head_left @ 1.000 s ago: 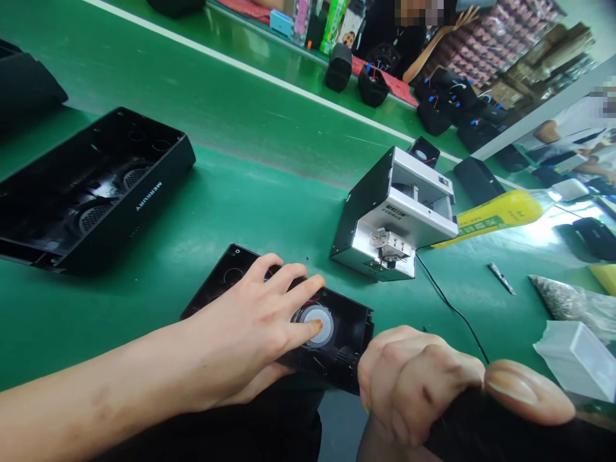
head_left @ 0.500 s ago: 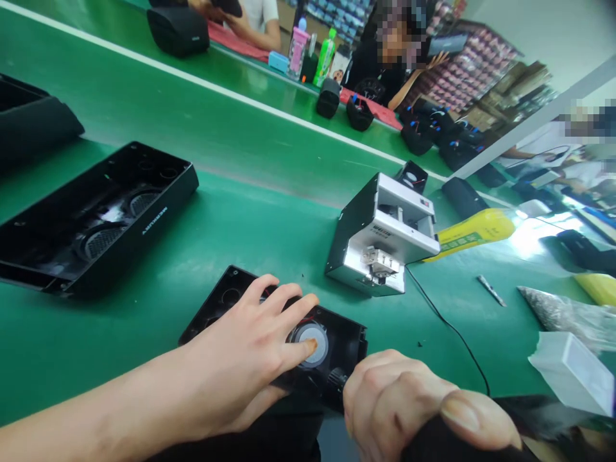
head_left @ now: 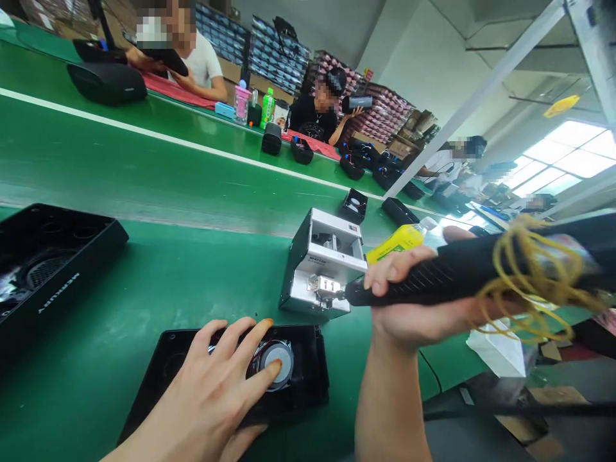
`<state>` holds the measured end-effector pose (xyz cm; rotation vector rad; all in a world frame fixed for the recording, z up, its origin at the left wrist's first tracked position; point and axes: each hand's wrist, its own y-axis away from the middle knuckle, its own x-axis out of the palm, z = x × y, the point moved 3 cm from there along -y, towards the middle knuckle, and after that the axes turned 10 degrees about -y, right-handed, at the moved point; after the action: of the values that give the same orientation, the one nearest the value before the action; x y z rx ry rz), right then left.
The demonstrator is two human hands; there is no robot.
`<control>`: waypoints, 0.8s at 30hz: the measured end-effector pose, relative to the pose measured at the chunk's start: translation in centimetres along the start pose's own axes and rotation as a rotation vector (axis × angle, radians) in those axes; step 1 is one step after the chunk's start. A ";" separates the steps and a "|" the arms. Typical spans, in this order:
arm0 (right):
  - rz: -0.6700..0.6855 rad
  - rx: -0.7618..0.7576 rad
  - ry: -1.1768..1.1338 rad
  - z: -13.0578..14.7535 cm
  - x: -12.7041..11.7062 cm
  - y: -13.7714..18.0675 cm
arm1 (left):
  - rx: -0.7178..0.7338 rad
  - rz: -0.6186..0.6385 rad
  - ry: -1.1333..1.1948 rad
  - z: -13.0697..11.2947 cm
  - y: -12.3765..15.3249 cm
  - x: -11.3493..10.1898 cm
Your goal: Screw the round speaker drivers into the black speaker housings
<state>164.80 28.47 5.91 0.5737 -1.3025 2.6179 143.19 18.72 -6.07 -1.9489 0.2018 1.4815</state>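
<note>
My left hand (head_left: 226,378) lies across a black speaker housing (head_left: 305,369), fingers over its inside and thumb at the near edge, gripping it on the green bench. A round speaker driver (head_left: 279,362) with a pale back shows beside a fingertip. In my right hand (head_left: 409,321) is a black electric screwdriver (head_left: 443,273), wrapped with yellow rubber bands at the rear. Its tip meets the front pickup block of a silver and black screw feeder (head_left: 332,256); whether a screw is on the bit is too small to tell.
Another open black housing (head_left: 81,276) stands at the left. Behind the screwdriver lies a yellow bottle (head_left: 394,244); a white box (head_left: 498,350) sits at right. Across the bench (head_left: 192,154), co-workers handle black speakers, with several more parts and drink bottles (head_left: 267,108) there.
My right hand has lifted the screwdriver from the housing's right end up to the screw feeder. The view has tilted up, while my left hand stays on the housing.
</note>
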 end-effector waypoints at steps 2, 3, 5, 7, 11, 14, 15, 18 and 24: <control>-0.004 0.036 0.022 -1.4 0.1 -0.2 | -0.029 0.000 -0.006 0.0 -0.2 0.4; 0.001 0.048 0.030 -1.8 0.1 -0.1 | -0.036 -0.006 -0.009 0.1 -0.2 0.5; 0.036 0.074 0.030 -2.3 0.0 0.0 | -0.016 -0.010 -0.024 0.2 -0.3 0.4; 0.058 0.097 0.017 -2.5 -0.1 0.1 | 0.037 0.017 -0.062 0.4 -0.2 0.3; 0.043 0.121 0.027 -2.7 -0.3 0.2 | 0.074 0.047 -0.098 1.2 0.8 -0.1; 0.020 0.125 0.065 -2.5 -0.3 0.3 | 0.042 0.050 -0.070 2.1 2.0 -0.3; 0.016 0.126 0.069 -2.4 -0.3 0.3 | 0.051 0.050 -0.061 2.4 2.4 -0.4; 0.004 0.141 0.066 -1.9 -0.3 0.5 | 0.078 0.041 -0.034 3.3 3.3 -0.7; 0.048 0.118 -0.042 -0.3 -0.6 0.2 | 0.024 0.098 -0.016 4.1 3.1 -1.6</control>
<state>165.22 28.63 5.35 0.6259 -1.1939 2.7508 137.87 18.31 -6.49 -1.9319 0.3108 1.5498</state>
